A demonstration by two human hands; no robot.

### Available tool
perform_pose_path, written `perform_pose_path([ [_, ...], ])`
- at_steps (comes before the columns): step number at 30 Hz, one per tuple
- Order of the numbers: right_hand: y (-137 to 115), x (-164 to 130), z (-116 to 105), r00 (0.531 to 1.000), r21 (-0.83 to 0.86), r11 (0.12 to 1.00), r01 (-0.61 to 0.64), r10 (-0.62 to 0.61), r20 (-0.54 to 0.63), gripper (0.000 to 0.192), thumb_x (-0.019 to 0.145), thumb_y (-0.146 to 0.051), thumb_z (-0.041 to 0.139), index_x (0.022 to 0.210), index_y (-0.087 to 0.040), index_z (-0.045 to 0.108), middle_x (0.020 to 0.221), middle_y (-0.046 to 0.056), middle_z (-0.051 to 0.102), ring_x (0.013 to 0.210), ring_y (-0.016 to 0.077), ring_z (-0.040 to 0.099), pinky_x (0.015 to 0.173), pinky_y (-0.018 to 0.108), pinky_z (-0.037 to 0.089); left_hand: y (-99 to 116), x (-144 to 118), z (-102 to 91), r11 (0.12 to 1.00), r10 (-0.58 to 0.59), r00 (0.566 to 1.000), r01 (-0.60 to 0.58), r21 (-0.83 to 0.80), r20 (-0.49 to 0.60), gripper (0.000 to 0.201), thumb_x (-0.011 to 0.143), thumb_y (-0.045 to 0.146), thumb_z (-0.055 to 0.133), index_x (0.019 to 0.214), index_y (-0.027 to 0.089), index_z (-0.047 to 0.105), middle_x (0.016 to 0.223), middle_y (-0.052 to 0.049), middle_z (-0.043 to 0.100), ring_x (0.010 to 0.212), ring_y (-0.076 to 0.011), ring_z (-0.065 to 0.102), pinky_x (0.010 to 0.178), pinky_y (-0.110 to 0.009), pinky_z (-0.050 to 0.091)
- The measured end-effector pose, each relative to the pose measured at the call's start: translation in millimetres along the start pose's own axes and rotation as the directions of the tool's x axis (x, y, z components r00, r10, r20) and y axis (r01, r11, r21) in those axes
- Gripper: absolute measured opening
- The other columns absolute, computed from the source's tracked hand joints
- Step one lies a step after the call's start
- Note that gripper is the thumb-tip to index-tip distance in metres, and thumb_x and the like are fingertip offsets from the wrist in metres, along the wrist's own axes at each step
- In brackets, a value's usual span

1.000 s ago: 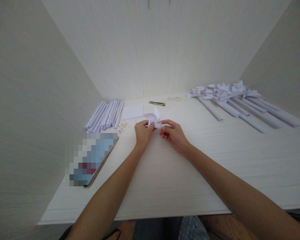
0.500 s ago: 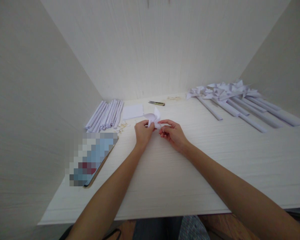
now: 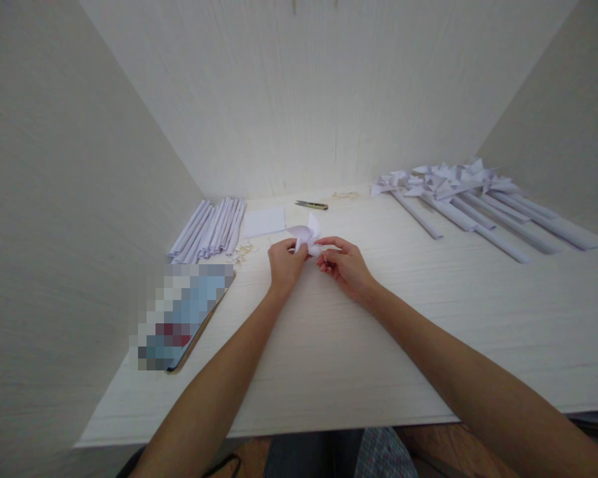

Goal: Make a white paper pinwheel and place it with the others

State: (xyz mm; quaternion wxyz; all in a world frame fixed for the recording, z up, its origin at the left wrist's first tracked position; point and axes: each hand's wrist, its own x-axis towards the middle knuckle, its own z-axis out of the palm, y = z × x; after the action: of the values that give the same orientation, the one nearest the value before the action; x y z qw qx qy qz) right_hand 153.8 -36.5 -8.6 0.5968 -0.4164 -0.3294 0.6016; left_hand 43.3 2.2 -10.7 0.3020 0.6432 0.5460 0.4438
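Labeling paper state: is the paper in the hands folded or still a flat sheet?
Folded. The paper shows pointed pinwheel-like flaps sticking up between the left hand and right hand, unlike the flat sheet behind.

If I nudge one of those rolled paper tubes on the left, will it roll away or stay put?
A rolled paper tube looks round and thin, so it would likely roll sideways. Being paper, it is probably very light and may crush under a firm pinch. Lying packed against its neighbours, the bundle might shift together.

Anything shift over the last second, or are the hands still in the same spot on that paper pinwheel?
No visible change. Left hand and right hand keep pinching the paper pinwheel just above the table. Paper rolls, finished pinwheels and cutter lie as before.
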Motion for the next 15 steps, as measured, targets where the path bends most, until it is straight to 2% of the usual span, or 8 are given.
perform_pose_path([
  [15, -0.4, 0.1, 0.1, 1.0, -0.003, 1.0, 0.007, -0.007, -0.016, 0.025, 0.054, -0.009, 0.051, 0.076, -0.015, 0.06, 0.044, -0.004, 0.055, 0.04, 0.007, 0.046, 0.042, 0.02, 0.032, 1.9, -1.3, -0.5, 1.0, 0.007, 1.0, -0.007, -0.001, -0.003, 0.019, 0.066, 0.02, 0.049, 0.065, 0.011, 0.065, 0.059, -0.003, 0.065, 0.051, -0.0122, 0.058, 0.049, -0.021, 0.044],
])
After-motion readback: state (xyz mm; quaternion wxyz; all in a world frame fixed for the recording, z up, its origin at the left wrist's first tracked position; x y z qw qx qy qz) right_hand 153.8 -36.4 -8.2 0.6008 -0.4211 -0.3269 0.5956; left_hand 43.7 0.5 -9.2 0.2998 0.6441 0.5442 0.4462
